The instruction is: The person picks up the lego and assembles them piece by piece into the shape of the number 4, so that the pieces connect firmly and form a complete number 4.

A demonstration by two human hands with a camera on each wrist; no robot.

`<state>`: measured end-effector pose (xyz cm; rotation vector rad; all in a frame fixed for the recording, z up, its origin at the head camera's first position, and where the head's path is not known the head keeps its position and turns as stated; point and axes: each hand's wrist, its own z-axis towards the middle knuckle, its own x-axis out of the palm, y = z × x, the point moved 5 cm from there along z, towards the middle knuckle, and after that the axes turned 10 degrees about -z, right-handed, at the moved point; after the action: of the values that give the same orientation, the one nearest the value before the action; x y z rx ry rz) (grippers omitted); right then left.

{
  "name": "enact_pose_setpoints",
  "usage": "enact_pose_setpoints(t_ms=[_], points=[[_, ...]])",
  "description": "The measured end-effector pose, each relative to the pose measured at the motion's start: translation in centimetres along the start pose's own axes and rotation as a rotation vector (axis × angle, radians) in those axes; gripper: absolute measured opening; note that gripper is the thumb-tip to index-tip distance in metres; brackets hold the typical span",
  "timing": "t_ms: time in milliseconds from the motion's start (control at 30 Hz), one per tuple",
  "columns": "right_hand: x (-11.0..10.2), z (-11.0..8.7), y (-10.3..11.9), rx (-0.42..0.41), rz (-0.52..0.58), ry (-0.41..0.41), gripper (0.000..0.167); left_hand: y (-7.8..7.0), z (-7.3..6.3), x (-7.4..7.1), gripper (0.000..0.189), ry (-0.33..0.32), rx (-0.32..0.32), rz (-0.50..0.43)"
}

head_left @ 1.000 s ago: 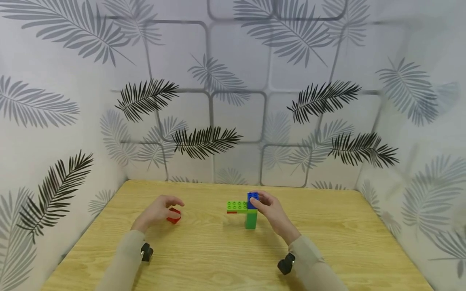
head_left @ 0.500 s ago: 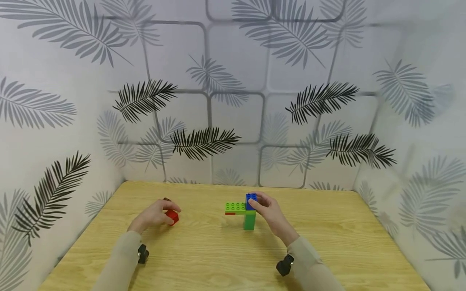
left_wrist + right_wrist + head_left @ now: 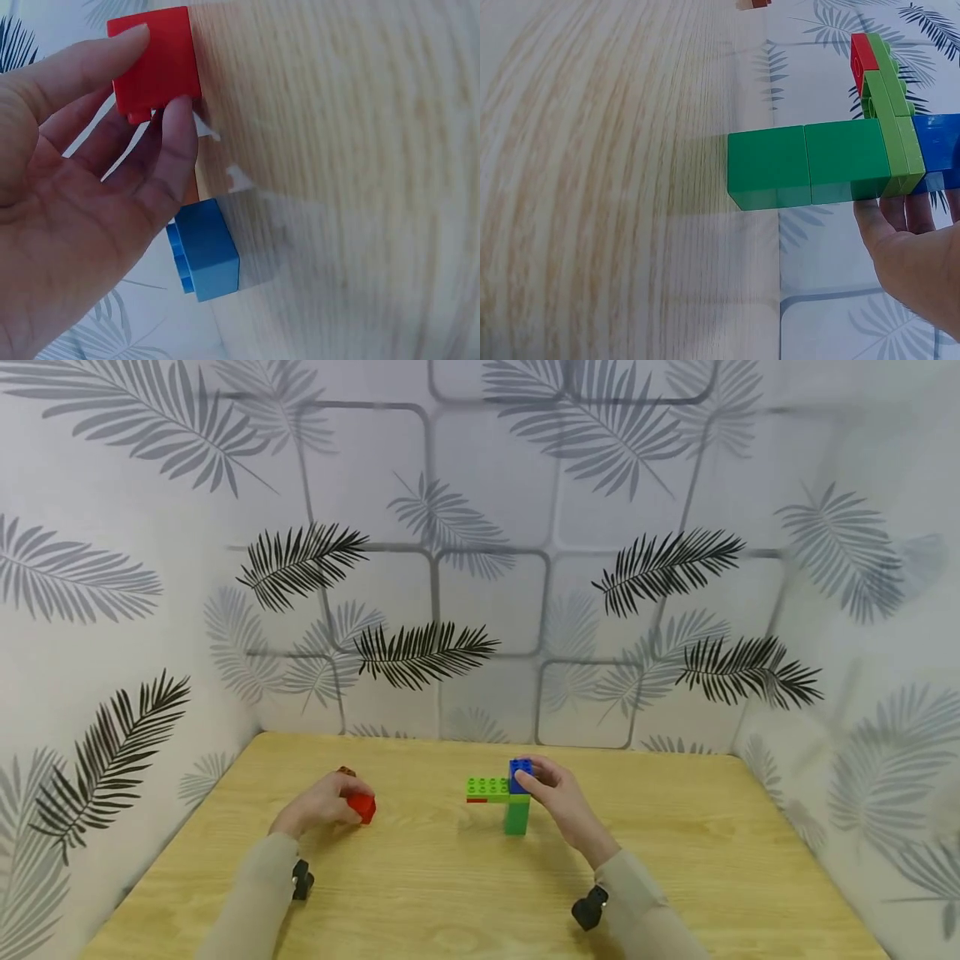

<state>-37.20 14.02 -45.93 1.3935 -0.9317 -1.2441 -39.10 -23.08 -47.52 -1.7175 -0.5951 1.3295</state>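
Observation:
My left hand (image 3: 318, 803) pinches a red toy building brick (image 3: 363, 808) between thumb and fingers at the left of the table. In the left wrist view the brick's smooth face (image 3: 166, 64) shows beside the thumb. My right hand (image 3: 561, 803) grips the blue brick (image 3: 520, 768) at the top of an upright stack. Beneath it, a light green studded piece (image 3: 486, 788) juts left, with a red brick (image 3: 863, 56) under its far end. Two dark green bricks (image 3: 806, 165) form the column standing on the table.
A separate blue brick (image 3: 210, 255) lies by the left hand in the left wrist view, with an orange piece (image 3: 190, 189) partly hidden behind the fingers. The wooden table (image 3: 427, 877) meets leaf-patterned walls (image 3: 480, 602) at the back and sides.
My left fingers have come together around the red brick, which has turned and now shows more of its face. The right hand and the stack stay in place.

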Motion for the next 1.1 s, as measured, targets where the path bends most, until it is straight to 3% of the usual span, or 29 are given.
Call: enact_pose_setpoints(t_ms=[233,367,533,733,967,1100], points=[[-0.1,0.1,-0.3,0.020,-0.007,0.008,0.050,-0.4,0.6,0.7,0.044,-0.025,0.011,-0.034],[0.0,0.1,-0.4,0.021,-0.019,0.005,0.052,-0.3,0.8,1.0,0.045,-0.087,-0.013,-0.105],[0.0,0.1,-0.5,0.019,-0.022,0.014,0.052,-0.5,1.0,1.3,0.045,-0.118,-0.016,-0.183],[-0.1,0.1,-0.3,0.021,-0.005,0.009,0.049,-1.9,1.3,1.7,0.039,-0.151,0.032,-0.252],[-0.2,0.0,0.1,0.021,-0.028,-0.010,0.047,-3.6,1.9,2.9,0.038,-0.122,0.115,-0.414],[-0.2,0.1,0.2,0.021,-0.024,-0.004,0.047,-4.4,2.0,3.3,0.037,-0.123,0.156,-0.432]])
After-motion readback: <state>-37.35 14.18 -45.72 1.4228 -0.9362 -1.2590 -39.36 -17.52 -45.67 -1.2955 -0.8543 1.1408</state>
